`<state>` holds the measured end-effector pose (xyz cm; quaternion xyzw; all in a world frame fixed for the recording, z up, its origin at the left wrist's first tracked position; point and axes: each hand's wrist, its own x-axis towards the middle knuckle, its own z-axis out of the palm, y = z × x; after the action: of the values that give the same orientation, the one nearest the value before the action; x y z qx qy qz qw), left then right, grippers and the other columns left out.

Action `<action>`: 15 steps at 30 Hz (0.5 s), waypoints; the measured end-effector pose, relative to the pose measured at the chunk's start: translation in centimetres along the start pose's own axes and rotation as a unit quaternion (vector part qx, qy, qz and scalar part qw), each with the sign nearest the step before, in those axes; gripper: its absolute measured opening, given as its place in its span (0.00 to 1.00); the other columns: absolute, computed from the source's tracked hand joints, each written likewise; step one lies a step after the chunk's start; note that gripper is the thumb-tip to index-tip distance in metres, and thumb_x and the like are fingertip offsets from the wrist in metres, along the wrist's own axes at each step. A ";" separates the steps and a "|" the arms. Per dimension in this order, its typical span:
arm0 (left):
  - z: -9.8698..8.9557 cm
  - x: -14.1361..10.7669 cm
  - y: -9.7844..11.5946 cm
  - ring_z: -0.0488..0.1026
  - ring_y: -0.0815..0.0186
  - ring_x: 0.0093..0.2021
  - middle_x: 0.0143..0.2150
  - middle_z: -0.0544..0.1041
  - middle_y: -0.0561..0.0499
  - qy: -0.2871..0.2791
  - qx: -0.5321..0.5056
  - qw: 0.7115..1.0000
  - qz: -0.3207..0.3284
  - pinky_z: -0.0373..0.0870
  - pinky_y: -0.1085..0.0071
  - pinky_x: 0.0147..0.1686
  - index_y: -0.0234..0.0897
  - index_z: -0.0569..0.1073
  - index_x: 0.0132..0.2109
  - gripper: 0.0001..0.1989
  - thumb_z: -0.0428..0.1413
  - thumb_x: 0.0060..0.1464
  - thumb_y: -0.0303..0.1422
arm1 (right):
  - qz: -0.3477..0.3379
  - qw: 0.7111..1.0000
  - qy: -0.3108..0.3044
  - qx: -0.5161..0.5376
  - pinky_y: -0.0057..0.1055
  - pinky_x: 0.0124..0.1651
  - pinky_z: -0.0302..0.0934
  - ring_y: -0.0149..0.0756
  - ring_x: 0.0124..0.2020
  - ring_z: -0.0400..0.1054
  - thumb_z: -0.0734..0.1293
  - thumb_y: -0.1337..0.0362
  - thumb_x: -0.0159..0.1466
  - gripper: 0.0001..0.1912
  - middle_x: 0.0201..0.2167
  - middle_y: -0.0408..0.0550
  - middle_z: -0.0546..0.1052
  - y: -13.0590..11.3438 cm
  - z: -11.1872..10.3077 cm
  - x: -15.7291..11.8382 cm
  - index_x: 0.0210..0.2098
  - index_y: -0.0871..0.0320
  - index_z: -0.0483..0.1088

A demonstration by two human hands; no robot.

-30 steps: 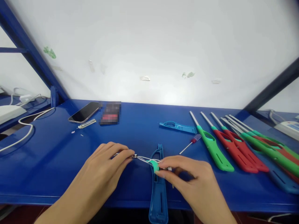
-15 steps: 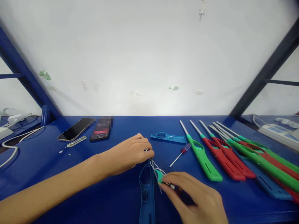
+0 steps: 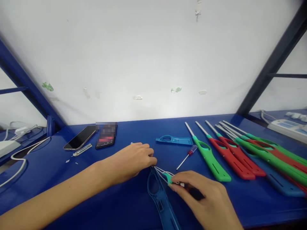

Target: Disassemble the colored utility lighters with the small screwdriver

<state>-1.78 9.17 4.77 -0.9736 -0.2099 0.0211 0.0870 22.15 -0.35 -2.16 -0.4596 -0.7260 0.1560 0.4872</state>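
Note:
My left hand (image 3: 136, 159) is closed over the front end of a blue lighter shell half (image 3: 161, 198), around a metal tube that it mostly hides; only a small pale tip (image 3: 131, 143) shows past the knuckles. White wires (image 3: 161, 172) run from under those fingers towards my right hand (image 3: 203, 195). Between right thumb and forefinger I pinch a green lighter trigger (image 3: 168, 177), with a small dark and white part beside it. The shell half lies slanted on the table, its hollow side up.
Behind my hands lie another blue shell half (image 3: 175, 140) and a screwdriver (image 3: 187, 157). Several assembled lighters (image 3: 213, 159), green, red and blue, fill the right side. Two phones (image 3: 80, 138) and a clear slim part (image 3: 82, 149) lie left on the blue table (image 3: 134, 204).
The front of the shell half stays by my left hand while its rear end has swung right. My right hand has shifted slightly right and up with the trigger. The camera view has tilted.

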 end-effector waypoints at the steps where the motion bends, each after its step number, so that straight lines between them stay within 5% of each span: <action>1: -0.2 -0.3 0.2 0.77 0.59 0.38 0.40 0.80 0.51 -0.008 -0.005 1.000 -0.007 0.67 0.63 0.39 0.40 0.78 0.44 0.18 0.61 0.52 0.12 | 0.002 1.000 0.003 0.002 0.23 0.32 0.75 0.34 0.27 0.81 0.74 0.62 0.69 0.05 0.32 0.39 0.86 -0.1 0.0 0.2 0.36 0.51 0.82; 10: -2.0 -4.0 3.8 0.80 0.59 0.38 0.39 0.80 0.53 -0.078 -0.120 0.982 -0.121 0.69 0.64 0.37 0.42 0.78 0.43 0.10 0.61 0.64 0.20 | -0.036 0.996 -0.077 0.029 0.21 0.44 0.77 0.34 0.37 0.85 0.76 0.70 0.66 0.07 0.38 0.38 0.88 -1.4 -0.5 0.7 0.40 0.51 0.82; 15: -0.4 -5.9 5.5 0.78 0.60 0.44 0.44 0.78 0.54 -0.048 -0.204 0.961 -0.183 0.70 0.64 0.45 0.45 0.78 0.48 0.07 0.57 0.72 0.27 | -0.035 0.997 -0.066 0.005 0.18 0.43 0.77 0.32 0.35 0.85 0.71 0.64 0.73 0.06 0.39 0.37 0.87 -2.7 -0.5 -1.4 0.42 0.50 0.82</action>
<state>-4.88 1.81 4.17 -0.9135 -0.3884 0.0080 -0.1210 21.31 -2.99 -0.88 -0.4204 -0.7713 0.1725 0.4456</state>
